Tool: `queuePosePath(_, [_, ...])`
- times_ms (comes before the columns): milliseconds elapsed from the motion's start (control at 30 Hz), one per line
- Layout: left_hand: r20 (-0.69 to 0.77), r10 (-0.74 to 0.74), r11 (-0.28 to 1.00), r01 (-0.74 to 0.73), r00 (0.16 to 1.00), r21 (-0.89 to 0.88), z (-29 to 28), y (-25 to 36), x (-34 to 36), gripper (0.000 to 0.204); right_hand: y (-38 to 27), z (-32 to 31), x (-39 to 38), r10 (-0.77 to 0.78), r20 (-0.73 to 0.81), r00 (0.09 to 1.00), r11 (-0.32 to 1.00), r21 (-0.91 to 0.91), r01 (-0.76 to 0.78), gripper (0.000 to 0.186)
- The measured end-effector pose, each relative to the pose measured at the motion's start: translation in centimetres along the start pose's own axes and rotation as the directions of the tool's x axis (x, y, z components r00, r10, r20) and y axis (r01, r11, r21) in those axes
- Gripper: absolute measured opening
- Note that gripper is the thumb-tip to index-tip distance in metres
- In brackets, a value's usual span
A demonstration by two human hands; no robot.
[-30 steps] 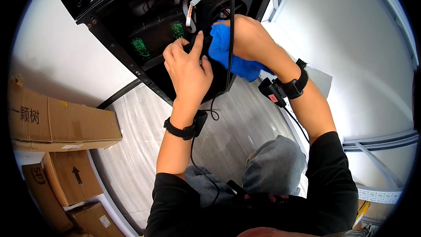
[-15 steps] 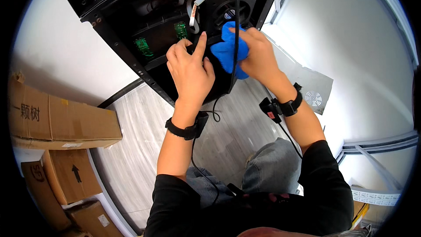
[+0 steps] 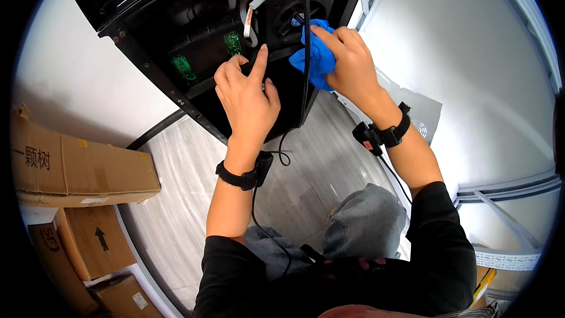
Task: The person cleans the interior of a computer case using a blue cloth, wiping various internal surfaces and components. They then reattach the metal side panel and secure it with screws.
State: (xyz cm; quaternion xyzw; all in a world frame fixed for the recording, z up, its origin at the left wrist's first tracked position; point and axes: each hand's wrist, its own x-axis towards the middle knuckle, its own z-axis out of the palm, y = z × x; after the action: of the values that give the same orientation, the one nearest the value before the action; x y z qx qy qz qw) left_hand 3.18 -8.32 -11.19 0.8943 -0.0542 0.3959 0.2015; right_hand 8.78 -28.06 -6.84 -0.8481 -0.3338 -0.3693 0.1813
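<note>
My left hand (image 3: 247, 100) is curled at a black crossbar (image 3: 201, 86) inside an open black appliance (image 3: 126, 47), index finger extended. My right hand (image 3: 353, 68) grips a crumpled blue cloth (image 3: 313, 59) just below a black fan (image 3: 285, 26), beside a hanging black cable (image 3: 303, 106). To the left inside are two green circuit boards (image 3: 183, 68); white tubing (image 3: 252, 17) runs above my hands. Part of the crossbar and the fingertips on the cloth are hidden. Both wrists wear black straps with wired devices.
Cardboard boxes (image 3: 88, 171) are stacked at the left. A grey vented panel (image 3: 418, 106) leans beside the white wall on the right, near white curved strips (image 3: 506, 259). My knee (image 3: 365, 224) is low over the wooden-look floor (image 3: 182, 194).
My right hand and the cloth shifted down from their position a second ago, then back up toward the fan, with the grip changing. My left hand stays at the crossbar as the view shifts slightly.
</note>
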Motion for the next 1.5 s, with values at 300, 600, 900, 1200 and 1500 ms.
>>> queuePosePath(300, [0.002,-0.005,1.000,0.005,1.000,-0.009,-0.2,0.2,0.2,0.059,-1.6,0.5,2.1,0.228,0.129,0.965,0.960,-0.195,-0.200,0.054])
queuePosePath(600, [0.002,0.000,1.000,0.000,1.000,-0.016,-0.4,-0.3,0.1,0.059,-0.7,1.9,0.5,0.271,0.126,0.954,0.891,0.341,-0.298,0.056])
queuePosePath(900, [0.043,0.095,0.982,-0.086,0.995,-0.170,-2.0,-1.7,-0.4,0.062,-1.9,7.4,-3.9,0.289,-0.304,0.908,0.916,0.364,-0.170,0.071])
queuePosePath(1200, [0.005,0.115,0.974,-0.112,0.993,-0.195,-1.9,-1.8,-0.4,0.062,-6.2,9.5,-3.0,0.147,-0.279,0.949,0.948,0.314,-0.054,0.072])
queuePosePath(1500, [-0.035,0.109,0.975,-0.114,0.993,-0.189,-0.9,-1.6,-0.4,0.063,0.2,9.2,-5.1,0.372,-0.420,0.828,0.907,0.356,-0.227,0.071])
